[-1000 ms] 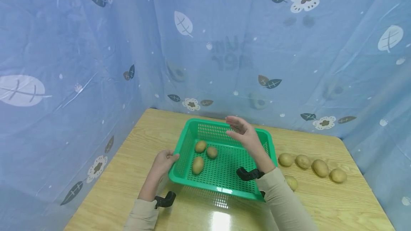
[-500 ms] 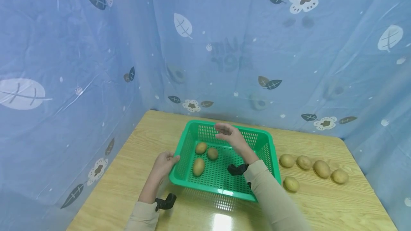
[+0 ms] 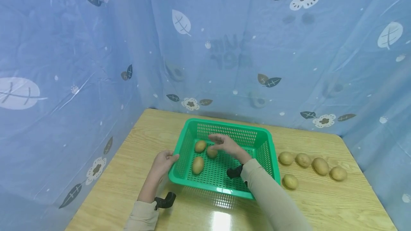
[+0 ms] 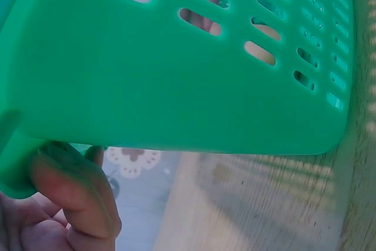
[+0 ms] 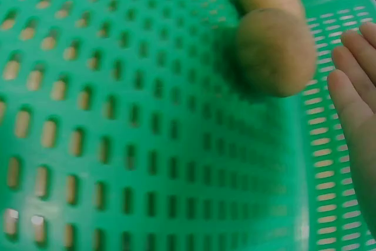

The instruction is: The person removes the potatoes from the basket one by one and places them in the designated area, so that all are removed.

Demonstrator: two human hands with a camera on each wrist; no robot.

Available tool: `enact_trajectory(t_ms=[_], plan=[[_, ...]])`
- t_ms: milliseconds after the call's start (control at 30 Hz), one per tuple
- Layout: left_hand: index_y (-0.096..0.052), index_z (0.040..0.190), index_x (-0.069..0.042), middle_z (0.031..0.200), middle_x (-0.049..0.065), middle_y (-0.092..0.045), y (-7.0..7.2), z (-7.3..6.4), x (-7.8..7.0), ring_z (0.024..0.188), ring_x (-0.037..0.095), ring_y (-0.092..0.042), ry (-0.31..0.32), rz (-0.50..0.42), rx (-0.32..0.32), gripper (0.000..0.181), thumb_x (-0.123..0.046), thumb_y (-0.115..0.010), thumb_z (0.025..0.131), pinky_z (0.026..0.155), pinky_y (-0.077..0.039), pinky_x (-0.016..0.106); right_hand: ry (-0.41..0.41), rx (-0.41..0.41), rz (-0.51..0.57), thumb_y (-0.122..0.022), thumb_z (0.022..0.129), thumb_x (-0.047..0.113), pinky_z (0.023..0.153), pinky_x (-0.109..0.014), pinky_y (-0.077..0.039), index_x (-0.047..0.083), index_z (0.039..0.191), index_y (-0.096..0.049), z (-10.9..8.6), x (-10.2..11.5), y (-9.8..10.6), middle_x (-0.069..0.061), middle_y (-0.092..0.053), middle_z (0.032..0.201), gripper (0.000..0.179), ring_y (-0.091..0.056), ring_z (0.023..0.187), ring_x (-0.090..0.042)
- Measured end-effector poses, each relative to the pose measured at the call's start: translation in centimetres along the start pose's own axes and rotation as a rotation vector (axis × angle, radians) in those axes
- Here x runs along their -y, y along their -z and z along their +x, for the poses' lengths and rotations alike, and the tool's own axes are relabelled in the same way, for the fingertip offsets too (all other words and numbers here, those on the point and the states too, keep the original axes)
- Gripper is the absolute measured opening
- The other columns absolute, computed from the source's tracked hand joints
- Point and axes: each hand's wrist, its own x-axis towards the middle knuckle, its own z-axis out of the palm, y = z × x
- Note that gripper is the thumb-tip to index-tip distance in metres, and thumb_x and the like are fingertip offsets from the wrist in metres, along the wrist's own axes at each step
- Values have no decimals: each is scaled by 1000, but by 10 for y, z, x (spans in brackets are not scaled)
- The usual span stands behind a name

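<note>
A green perforated basket (image 3: 205, 187) stands on the table with three potatoes in its left part. My left hand (image 3: 162, 163) grips the basket's left rim between thumb and fingers; the left wrist view shows its curled fingers (image 4: 76, 189) at the rim. Inside the basket, my right hand (image 3: 228, 146) hovers with extended fingers and holds nothing. Just below it lies the middle potato (image 3: 211, 153), partly hidden by the thumb. A rear potato (image 3: 200, 146) and a front potato (image 3: 197, 165) lie to its left. The right wrist view shows fingers (image 5: 355, 66) apart from the potato (image 5: 276, 53).
To the right of the basket, several potatoes (image 3: 303, 160) lie in a row on the wooden table (image 3: 324, 202). One more potato (image 3: 290, 181) lies nearer the front. A blue patterned curtain (image 3: 208, 60) hangs behind and beside the table.
My right hand has moved left and down, from above the basket's back right to over the middle potato. The left hand has kept its grip on the rim.
</note>
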Motion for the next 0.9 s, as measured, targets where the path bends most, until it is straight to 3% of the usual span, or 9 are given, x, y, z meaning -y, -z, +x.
enact_trajectory(t_ms=[367,667,900], plan=[[-56,115,9,95,18,-66,-1,0,-4,79,19,-66,3,16,-11,33,-17,-54,96,69,-57,32,-19,63,-98,-60,93,17,109,-54,-31,6,144,-38,-2,-10,-3,-15,-35,150,57,-30,139,-37],[-55,116,10,94,18,-67,0,-2,-1,79,19,-67,6,14,-14,34,-17,-53,96,69,-57,32,-59,54,-160,-65,89,14,104,-52,-39,10,142,-42,2,-19,-10,-14,-40,147,58,-39,133,-36],[-55,117,10,94,17,-68,-1,-2,0,79,20,-68,-4,16,-12,34,-16,-53,96,70,-58,33,-80,54,-202,-68,87,13,104,-51,-39,13,142,-44,1,-17,-13,-12,-41,147,61,-40,132,-34]])
